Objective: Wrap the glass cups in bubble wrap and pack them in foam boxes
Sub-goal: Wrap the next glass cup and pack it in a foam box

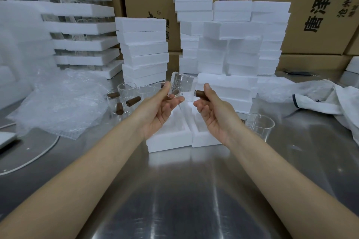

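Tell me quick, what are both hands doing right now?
Left hand: holding a glass cup.
Right hand: pinching a brown handle.

Bare forearms (93,163), bare hands (161,110) (215,116)

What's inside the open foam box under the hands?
Bare white hollows in the foam box; the left hand and right hand, holding a glass cup, hide its far end.

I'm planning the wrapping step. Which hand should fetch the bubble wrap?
Left, probably: the bubble wrap lies nearer the left hand; the right hand pinches the brown handle and could hold the glass cup alone.
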The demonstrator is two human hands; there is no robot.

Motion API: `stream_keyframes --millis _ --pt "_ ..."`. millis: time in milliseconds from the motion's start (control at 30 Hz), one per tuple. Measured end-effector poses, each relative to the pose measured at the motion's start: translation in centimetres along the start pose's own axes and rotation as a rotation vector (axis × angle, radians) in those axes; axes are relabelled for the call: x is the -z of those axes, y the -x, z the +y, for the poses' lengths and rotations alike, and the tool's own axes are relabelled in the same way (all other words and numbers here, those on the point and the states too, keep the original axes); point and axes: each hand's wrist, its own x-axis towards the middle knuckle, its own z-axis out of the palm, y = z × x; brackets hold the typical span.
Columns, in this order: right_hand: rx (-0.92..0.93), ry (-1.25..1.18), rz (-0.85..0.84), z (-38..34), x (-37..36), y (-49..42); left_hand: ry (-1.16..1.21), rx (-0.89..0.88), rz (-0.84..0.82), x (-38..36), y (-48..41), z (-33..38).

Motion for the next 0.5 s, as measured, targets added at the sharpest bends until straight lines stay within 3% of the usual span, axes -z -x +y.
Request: stream_keyframes --millis 500 --pt "-0.038 -0.103 -0.011 -0.01 0.35 -0.35 0.05 0.021 -0.01 0.0 0.4 0.27"
